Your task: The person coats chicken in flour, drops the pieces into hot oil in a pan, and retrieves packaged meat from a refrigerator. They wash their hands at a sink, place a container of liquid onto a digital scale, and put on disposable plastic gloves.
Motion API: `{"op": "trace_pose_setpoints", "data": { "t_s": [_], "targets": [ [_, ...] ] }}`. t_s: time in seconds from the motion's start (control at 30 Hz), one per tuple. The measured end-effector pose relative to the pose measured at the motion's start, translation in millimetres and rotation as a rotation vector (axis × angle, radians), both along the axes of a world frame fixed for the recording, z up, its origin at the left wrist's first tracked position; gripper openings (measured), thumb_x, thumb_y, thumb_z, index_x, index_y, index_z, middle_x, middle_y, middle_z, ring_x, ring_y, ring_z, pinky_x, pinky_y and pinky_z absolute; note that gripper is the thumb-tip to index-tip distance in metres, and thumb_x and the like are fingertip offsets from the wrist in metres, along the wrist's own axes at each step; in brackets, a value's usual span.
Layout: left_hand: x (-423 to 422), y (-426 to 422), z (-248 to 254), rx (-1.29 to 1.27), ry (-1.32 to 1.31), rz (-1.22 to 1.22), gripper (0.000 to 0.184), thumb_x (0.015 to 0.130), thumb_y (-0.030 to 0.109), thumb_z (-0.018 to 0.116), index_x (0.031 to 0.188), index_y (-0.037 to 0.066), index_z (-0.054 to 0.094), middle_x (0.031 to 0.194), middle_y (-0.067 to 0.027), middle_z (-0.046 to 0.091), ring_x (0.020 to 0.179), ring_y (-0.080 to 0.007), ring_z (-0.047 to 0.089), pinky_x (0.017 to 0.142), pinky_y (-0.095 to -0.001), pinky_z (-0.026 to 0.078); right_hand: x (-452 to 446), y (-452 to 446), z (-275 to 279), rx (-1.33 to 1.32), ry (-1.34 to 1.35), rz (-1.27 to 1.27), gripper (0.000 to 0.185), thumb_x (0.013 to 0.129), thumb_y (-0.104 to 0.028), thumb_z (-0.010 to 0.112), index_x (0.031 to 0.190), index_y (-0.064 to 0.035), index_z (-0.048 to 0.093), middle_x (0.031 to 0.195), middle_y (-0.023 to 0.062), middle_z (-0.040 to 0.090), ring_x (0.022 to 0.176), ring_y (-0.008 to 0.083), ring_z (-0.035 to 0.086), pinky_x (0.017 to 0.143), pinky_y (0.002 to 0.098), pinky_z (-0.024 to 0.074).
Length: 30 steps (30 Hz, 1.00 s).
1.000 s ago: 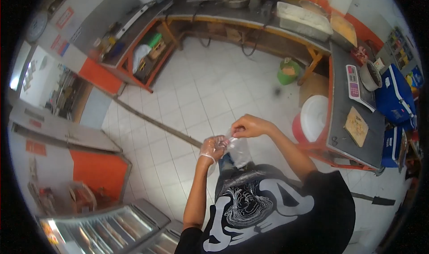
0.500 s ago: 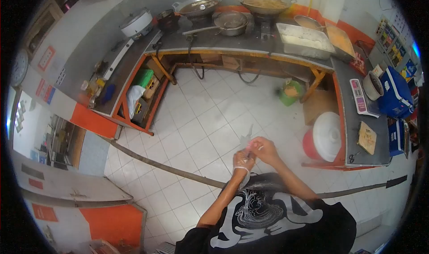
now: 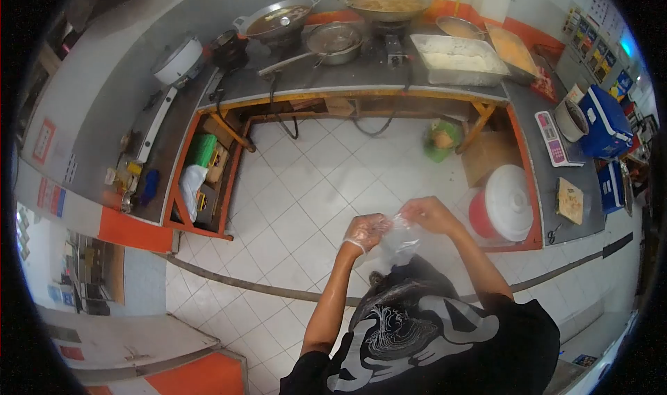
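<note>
My left hand (image 3: 366, 231) wears a thin clear plastic glove, gathered at the wrist. Bare of any covering, my right hand (image 3: 432, 216) pinches the top edge of a second clear plastic glove (image 3: 403, 243). That glove hangs loose and crumpled between my hands, in front of my black shirt. The fingers of my left hand are closed on its other side. Its exact shape is hard to make out because it is see-through.
An L-shaped counter bears woks (image 3: 278, 20), a strainer (image 3: 335, 39), a tray of white powder (image 3: 458, 60) and a scale (image 3: 556, 138). Below stand a pink bucket with a white lid (image 3: 507, 204) and a green bin (image 3: 442, 141). A dark strip (image 3: 257, 287) crosses the tiled floor.
My hands have moved apart, and the plastic glove is now spread between them and hangs down. The view has shifted, so the counter sits farther left.
</note>
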<state>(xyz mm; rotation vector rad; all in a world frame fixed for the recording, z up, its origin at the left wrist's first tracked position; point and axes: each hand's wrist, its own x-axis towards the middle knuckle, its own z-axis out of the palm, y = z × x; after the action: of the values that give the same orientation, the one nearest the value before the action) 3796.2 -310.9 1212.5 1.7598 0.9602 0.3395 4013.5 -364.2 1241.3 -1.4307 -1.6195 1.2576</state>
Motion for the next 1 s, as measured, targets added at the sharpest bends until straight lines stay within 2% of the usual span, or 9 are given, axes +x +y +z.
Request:
{"op": "trace_pose_setpoints", "data": {
  "t_s": [0.03, 0.13, 0.37, 0.57, 0.67, 0.7, 0.8, 0.93, 1.0],
  "targets": [
    [-0.6, 7.7, -5.3, 0.257, -0.027, 0.041, 0.024, 0.086, 0.028, 0.064, 0.086, 0.005, 0.065, 0.08, -0.0148, 0.066, 0.072, -0.0282, 0.063, 0.066, -0.0357, 0.048, 1.9, 12.1, 2.6, -0.023, 0.013, -0.021, 0.015, 0.088, -0.012, 0.063, 0.092, 0.0018, 0.065, 0.071, 0.0043, 0.065, 0.063, 0.0084, 0.058, 0.059, 0.0243, 0.0474],
    [-1.7, 26.1, -9.6, 0.323, 0.037, 0.202, 0.022, 0.087, 0.03, 0.06, 0.088, 0.008, 0.065, 0.081, -0.0149, 0.066, 0.074, -0.0358, 0.062, 0.067, -0.042, 0.05, 5.4, 50.2, -19.1, -0.114, 0.126, 0.018, 0.019, 0.087, -0.014, 0.066, 0.094, 0.003, 0.065, 0.078, 0.0053, 0.067, 0.072, 0.0093, 0.061, 0.067, 0.0234, 0.0498],
    [-0.7, 100.3, -18.1, 0.497, 0.337, 0.279, 0.026, 0.09, 0.032, 0.056, 0.089, 0.009, 0.067, 0.085, -0.0137, 0.067, 0.078, -0.0319, 0.064, 0.07, -0.0404, 0.05, -6.0, 130.6, -36.6, -0.173, 0.34, 0.081, 0.018, 0.086, -0.013, 0.066, 0.096, 0.0026, 0.066, 0.084, 0.0048, 0.068, 0.077, 0.0101, 0.062, 0.073, 0.0243, 0.0497],
    [40.4, 148.4, 0.8, 0.793, 0.01, 0.445, 0.008, 0.084, 0.015, 0.064, 0.086, 0.008, 0.067, 0.076, -0.0126, 0.066, 0.07, -0.0305, 0.063, 0.066, -0.0378, 0.05, 23.8, 179.0, -47.0, -0.091, 0.073, -0.11, 0.011, 0.082, -0.009, 0.07, 0.085, 0.0011, 0.068, 0.082, 0.0048, 0.069, 0.074, 0.0089, 0.062, 0.069, 0.0242, 0.0504],
    [40.1, 151.7, 29.8, 0.516, 0.029, 0.471, 0.006, 0.081, 0.006, 0.067, 0.087, 0.006, 0.067, 0.078, -0.0089, 0.065, 0.067, -0.0194, 0.06, 0.063, -0.0307, 0.049, 34.6, 197.1, -56.5, -0.046, 0.092, -0.237, 0.017, 0.078, -0.015, 0.074, 0.082, -0.0003, 0.067, 0.073, 0.0049, 0.068, 0.067, 0.0089, 0.061, 0.063, 0.0244, 0.05],
    [35.2, 147.7, 33.4, 0.132, 0.045, 0.476, 0.01, 0.083, 0.008, 0.066, 0.092, 0.004, 0.067, 0.082, -0.0053, 0.065, 0.068, -0.0096, 0.055, 0.061, -0.0248, 0.046, 33.2, 195.6, -56.9, -0.042, 0.142, -0.257, 0.016, 0.079, -0.015, 0.074, 0.082, -0.0005, 0.067, 0.073, 0.0045, 0.067, 0.068, 0.0091, 0.061, 0.065, 0.0243, 0.0499],
    [35.4, 149.0, 24.3, -0.2, -0.062, 0.372, 0.017, 0.085, 0.009, 0.065, 0.1, 0.003, 0.065, 0.082, -0.0022, 0.064, 0.07, -0.0069, 0.055, 0.06, -0.0238, 0.045, 15.8, 197.7, -54.2, -0.043, 0.324, -0.238, 0.014, 0.082, -0.012, 0.071, 0.086, 0.0003, 0.066, 0.078, 0.004, 0.067, 0.073, 0.0093, 0.061, 0.07, 0.0242, 0.0495],
    [34.7, 165.7, -25.4, -0.208, -0.244, 0.497, 0.03, 0.086, 0.009, 0.064, 0.114, 0.001, 0.059, 0.082, -0.0016, 0.064, 0.067, -0.0106, 0.057, 0.063, -0.0236, 0.048, -1.6, 199.8, -47.0, -0.081, 0.473, -0.185, 0.017, 0.086, -0.01, 0.065, 0.096, 0.0033, 0.063, 0.084, 0.0045, 0.066, 0.082, 0.0088, 0.059, 0.079, 0.0247, 0.0476],
    [29.6, 180.8, -20.7, -0.06, -0.219, 0.586, 0.038, 0.083, 0.014, 0.068, 0.117, 0.002, 0.058, 0.101, -0.0102, 0.063, 0.09, -0.0166, 0.058, 0.073, -0.0304, 0.049, 2.2, 213.8, -45.3, -0.088, 0.444, -0.229, 0.017, 0.087, -0.011, 0.065, 0.096, 0.003, 0.064, 0.084, 0.0041, 0.066, 0.081, 0.0085, 0.059, 0.077, 0.0249, 0.0476]
  ]
}}
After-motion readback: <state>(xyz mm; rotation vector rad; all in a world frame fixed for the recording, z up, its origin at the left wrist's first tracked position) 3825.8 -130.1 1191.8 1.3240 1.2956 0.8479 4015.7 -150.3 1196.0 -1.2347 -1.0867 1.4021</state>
